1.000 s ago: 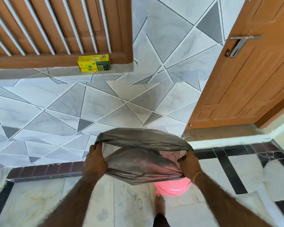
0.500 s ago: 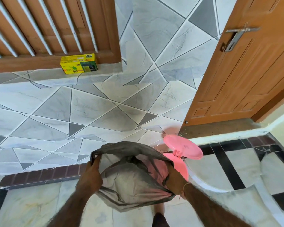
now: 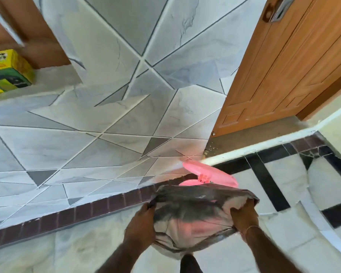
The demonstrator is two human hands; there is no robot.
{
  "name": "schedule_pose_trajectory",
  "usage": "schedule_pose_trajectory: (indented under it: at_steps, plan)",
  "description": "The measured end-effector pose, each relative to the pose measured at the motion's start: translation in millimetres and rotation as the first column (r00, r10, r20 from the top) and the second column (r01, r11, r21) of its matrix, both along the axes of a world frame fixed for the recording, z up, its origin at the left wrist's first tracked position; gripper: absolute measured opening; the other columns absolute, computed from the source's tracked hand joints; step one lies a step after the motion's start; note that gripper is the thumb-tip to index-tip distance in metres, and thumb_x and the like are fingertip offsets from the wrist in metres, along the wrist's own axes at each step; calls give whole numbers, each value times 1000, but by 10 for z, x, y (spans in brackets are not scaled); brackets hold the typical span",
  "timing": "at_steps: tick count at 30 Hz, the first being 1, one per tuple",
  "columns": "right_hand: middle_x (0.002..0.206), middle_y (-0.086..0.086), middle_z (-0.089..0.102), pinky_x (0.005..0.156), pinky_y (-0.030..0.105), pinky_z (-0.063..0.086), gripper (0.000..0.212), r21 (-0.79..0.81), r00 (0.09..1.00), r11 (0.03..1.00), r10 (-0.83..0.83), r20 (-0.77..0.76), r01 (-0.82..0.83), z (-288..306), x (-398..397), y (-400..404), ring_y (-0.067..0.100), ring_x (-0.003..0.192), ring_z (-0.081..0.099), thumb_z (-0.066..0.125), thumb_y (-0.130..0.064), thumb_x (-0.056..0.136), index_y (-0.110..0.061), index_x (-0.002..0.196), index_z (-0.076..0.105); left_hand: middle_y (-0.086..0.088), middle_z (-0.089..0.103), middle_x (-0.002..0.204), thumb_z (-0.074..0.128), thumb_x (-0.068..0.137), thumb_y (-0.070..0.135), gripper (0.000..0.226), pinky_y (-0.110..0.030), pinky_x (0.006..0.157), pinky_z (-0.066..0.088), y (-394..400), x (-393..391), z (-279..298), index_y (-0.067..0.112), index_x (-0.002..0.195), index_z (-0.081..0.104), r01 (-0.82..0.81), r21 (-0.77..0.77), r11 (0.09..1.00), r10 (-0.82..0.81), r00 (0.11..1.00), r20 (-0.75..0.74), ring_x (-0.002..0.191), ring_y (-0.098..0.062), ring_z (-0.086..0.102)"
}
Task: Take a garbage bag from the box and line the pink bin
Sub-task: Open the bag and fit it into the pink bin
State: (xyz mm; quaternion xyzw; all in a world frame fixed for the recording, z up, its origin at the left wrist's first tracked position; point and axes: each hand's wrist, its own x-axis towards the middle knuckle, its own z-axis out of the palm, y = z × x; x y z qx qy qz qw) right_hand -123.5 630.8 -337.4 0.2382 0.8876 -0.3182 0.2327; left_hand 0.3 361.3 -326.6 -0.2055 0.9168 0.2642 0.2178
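A thin grey garbage bag (image 3: pixel 193 211) is stretched wide at its mouth over the pink bin. My left hand (image 3: pixel 141 227) grips the bag's left edge and my right hand (image 3: pixel 243 217) grips its right edge. The pink bin shows through the bag film, and its raised pink lid (image 3: pixel 211 175) sticks up behind the bag, near the wall. The yellow and green garbage bag box (image 3: pixel 7 72) sits on a ledge at the far left, well away from both hands.
A tiled wall rises just behind the bin. A wooden door (image 3: pixel 287 62) stands at the right above a raised step (image 3: pixel 250 148). My foot (image 3: pixel 190 264) is on the marble floor right below the bag.
Both hands have carried the open bag lower and to the right, over the bin. The view has swung closer, so the box now sits at the left edge.
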Motion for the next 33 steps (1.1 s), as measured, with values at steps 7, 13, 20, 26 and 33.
schedule_pose_trajectory:
  at_steps: [7, 13, 20, 26, 33]
  plan:
    - [105, 35, 65, 71, 37, 44, 97, 116, 986, 987, 98, 136, -114, -688, -291, 358, 44, 88, 63, 58, -8, 81, -28, 152, -6, -2, 50, 135, 41, 92, 40, 52, -40, 91, 49, 618, -641, -657, 31, 143, 35, 111, 59, 992, -118, 983, 142, 113, -31, 60]
    - [94, 20, 73, 74, 40, 55, 108, -93, 939, 958, 286, 194, -272, -1365, -310, 119, 36, 84, 69, 66, -29, 71, -39, 150, -6, 3, 49, 136, 63, 82, 34, 69, -35, 92, 51, 794, -997, -1299, 32, 145, 33, 77, 120, 990, -92, 987, 129, 111, -21, 61]
    - [98, 16, 73, 76, 37, 56, 105, -173, 943, 970, 212, 256, -171, -2167, -449, -26, 33, 86, 69, 66, -38, 65, -40, 149, 3, -8, 57, 128, 66, 82, 22, 62, -39, 88, 52, 569, -1331, -2254, 25, 139, 41, 113, 97, 989, -125, 985, 119, 109, -29, 62]
    - [123, 29, 59, 86, 37, 56, 113, -335, 729, 834, 549, 409, -440, -2765, -44, -318, 37, 100, 66, 66, -14, 67, -38, 150, -7, 0, 62, 124, 46, 87, 19, 68, -38, 81, 57, 771, -899, -2893, 41, 145, 19, 350, 228, 908, -397, 894, 207, 96, -22, 68]
    - [116, 20, 66, 86, 40, 54, 86, -88, 822, 930, 358, 443, -358, -3153, -164, -25, 39, 104, 64, 61, -23, 80, -30, 150, 13, -5, 51, 136, 59, 88, 31, 68, -44, 86, 55, 399, -1103, -3169, 32, 147, 26, 168, 160, 973, -192, 970, 148, 109, -29, 63]
